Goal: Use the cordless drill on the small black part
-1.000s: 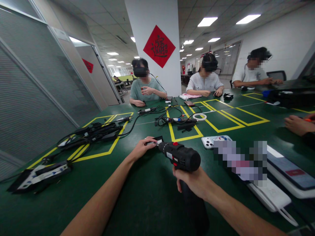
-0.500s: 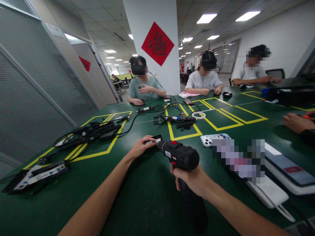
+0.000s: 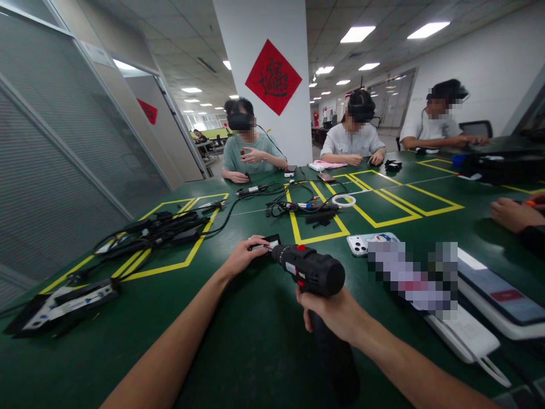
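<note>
My right hand [image 3: 334,315] is wrapped round the grip of a black cordless drill [image 3: 313,271] with red marks, its nose pointing away and to the left. The drill's tip meets a small flat black part [image 3: 269,241] lying on the green table [image 3: 238,341]. My left hand [image 3: 244,254] rests on the table with its fingers pinched on the near edge of that part, holding it down. Both forearms reach in from the bottom of the view.
A white phone [image 3: 366,242] and white devices [image 3: 464,332] lie to the right. Black cables and chargers [image 3: 157,230] lie at the left, more cables [image 3: 298,204] and a tape roll [image 3: 343,200] in the middle. Three people sit opposite; another person's hand [image 3: 508,213] rests at the right edge.
Almost nothing has moved; both hands and the drill stay in place, and the view has only shifted slightly.
</note>
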{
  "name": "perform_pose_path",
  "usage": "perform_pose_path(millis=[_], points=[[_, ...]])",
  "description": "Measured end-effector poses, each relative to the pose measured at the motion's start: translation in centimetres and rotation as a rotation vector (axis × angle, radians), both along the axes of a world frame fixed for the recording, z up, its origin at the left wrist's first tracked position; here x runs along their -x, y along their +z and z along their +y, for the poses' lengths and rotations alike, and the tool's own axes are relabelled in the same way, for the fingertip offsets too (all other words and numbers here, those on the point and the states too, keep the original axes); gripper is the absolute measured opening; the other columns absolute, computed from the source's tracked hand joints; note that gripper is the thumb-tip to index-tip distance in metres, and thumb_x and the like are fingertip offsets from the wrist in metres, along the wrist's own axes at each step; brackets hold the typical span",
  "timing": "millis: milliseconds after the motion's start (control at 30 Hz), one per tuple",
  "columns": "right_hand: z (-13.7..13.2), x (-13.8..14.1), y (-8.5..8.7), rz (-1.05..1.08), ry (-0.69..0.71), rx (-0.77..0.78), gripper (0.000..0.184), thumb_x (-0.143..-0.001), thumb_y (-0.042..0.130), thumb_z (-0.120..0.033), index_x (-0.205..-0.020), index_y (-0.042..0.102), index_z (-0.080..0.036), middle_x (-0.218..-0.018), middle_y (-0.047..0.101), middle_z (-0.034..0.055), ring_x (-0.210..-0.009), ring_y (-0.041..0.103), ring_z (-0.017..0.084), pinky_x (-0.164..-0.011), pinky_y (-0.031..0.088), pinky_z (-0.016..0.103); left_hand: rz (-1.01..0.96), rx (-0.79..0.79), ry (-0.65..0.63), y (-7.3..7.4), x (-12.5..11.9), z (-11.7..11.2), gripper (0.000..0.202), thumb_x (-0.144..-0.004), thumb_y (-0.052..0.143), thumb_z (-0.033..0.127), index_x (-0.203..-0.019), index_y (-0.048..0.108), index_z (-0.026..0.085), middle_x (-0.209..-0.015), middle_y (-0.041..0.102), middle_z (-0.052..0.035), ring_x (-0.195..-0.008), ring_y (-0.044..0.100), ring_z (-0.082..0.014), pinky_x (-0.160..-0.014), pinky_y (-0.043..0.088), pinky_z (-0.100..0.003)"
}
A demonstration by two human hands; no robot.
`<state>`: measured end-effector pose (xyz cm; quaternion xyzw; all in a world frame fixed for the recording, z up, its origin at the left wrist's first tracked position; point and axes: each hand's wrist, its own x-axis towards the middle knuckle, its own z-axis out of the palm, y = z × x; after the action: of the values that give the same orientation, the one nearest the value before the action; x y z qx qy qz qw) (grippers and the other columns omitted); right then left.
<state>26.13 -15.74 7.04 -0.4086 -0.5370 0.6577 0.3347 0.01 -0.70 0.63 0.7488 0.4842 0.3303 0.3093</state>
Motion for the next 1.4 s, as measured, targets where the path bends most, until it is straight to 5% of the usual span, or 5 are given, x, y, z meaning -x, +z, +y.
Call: perform_pose_path(millis=[700,1133,1400], points=[[0.01,0.01,0.00,-0.002,-0.012,-0.008,0.006,-0.073,0.052,-0.019,-0.077,0.052,-0.016,-0.053,0.050,-0.0047,-0.045,0.053,0.010,-0.051,0.042,0.024,-0.003,0.009,0.000,0.09,-0.03,-0.01,0.038,-0.071,0.061,0.049,-0.096,0.067,0.021,-0.121,0.054,-0.0068,-0.117,0.046,-0.0247,-0.105,0.029,-0.039],[-0.03,0.12,-0.04,0.021,-0.007,-0.014,0.008,-0.071,0.053,-0.020,-0.076,0.052,-0.015,-0.069,0.054,-0.0013,-0.045,0.053,0.008,-0.050,0.042,0.024,-0.019,0.000,-0.002,0.11,-0.16,-0.07,0.036,-0.072,0.060,0.047,-0.096,0.067,0.021,-0.121,0.055,-0.0069,-0.115,0.047,-0.0253,-0.104,0.031,-0.040],[0.01,0.08,-0.14,-0.018,-0.014,-0.015,0.008,-0.071,0.053,-0.021,-0.077,0.052,-0.016,-0.057,0.050,-0.0044,-0.045,0.053,0.010,-0.051,0.042,0.024,-0.003,-0.007,0.004,0.26,-0.25,-0.20,0.038,-0.071,0.060,0.048,-0.096,0.067,0.021,-0.119,0.056,-0.0076,-0.114,0.047,-0.0262,-0.104,0.031,-0.042]])
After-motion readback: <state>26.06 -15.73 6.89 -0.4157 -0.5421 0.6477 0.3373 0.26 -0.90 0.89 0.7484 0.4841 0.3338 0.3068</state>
